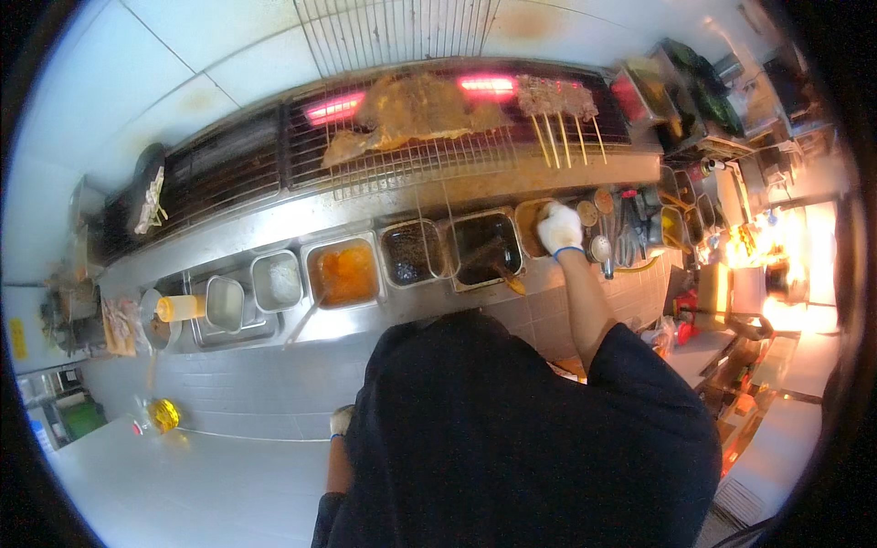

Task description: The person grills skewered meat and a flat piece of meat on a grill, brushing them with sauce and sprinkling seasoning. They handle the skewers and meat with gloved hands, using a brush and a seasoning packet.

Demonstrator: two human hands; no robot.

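Observation:
My right hand [560, 228], in a white glove with a blue band at the wrist, reaches into a metal container of brown powder or seasoning [532, 218]; its fingertips are hidden. Low beside my dark shirt is my gloved left hand [341, 419], mostly covered by the body. On the grill, a large flat piece of meat [418, 113] lies in a wire grilling basket [384, 179]. Several skewers of meat [558, 99] lie to its right, sticks towards me. A brush [510, 279] rests in the pan of dark sauce [485, 250] left of my right hand.
Pans of dark liquid [411, 255], orange sauce [342, 270] and white powder [277, 279] line the counter. A yellow squeeze bottle [179, 308] lies further left. Shakers [588, 214] and utensils [627, 240] stand close right of my right hand. Bright flames [754, 243] burn far right.

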